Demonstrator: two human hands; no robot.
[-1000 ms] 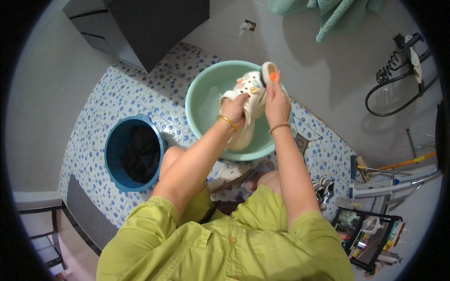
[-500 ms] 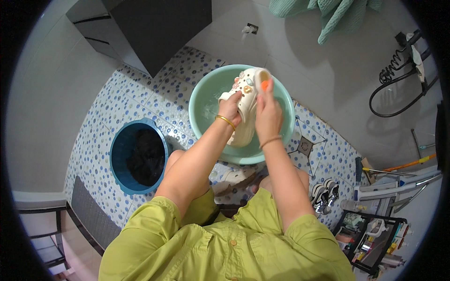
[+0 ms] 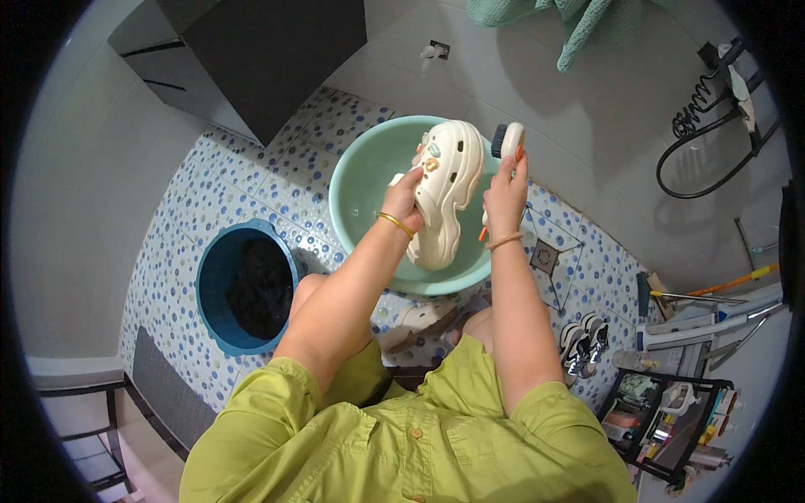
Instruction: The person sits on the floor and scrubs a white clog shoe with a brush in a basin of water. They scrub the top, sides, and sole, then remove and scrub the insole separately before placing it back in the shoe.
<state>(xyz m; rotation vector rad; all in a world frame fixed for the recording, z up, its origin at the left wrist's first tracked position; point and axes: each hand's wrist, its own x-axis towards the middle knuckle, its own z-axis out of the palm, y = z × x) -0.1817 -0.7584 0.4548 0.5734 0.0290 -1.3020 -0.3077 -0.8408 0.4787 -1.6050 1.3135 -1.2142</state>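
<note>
My left hand (image 3: 404, 203) grips a cream clog (image 3: 453, 163) with round holes and coloured charms, tilted on its side over a mint-green basin (image 3: 342, 197). In my right hand (image 3: 505, 197) is a white and orange scrub brush (image 3: 515, 139) with dark bristles, its head facing the clog across a small gap. The brush sits above the basin's right rim. Water lies in the basin. Part of the basin's inside is hidden behind the clog and my hands.
A blue bucket (image 3: 204, 285) holding dark cloth stands at the left. Beyond it is a black cabinet (image 3: 268, 63). A floor drain (image 3: 544, 258) lies right of the basin. Sneakers (image 3: 583, 344) and a rack of bottles (image 3: 662, 423) are at the lower right; a hose (image 3: 696, 189) hangs on the wall.
The brush has come off the clog and moved right, its bristles now showing. My left hand has rolled the clog so more of its side faces up.
</note>
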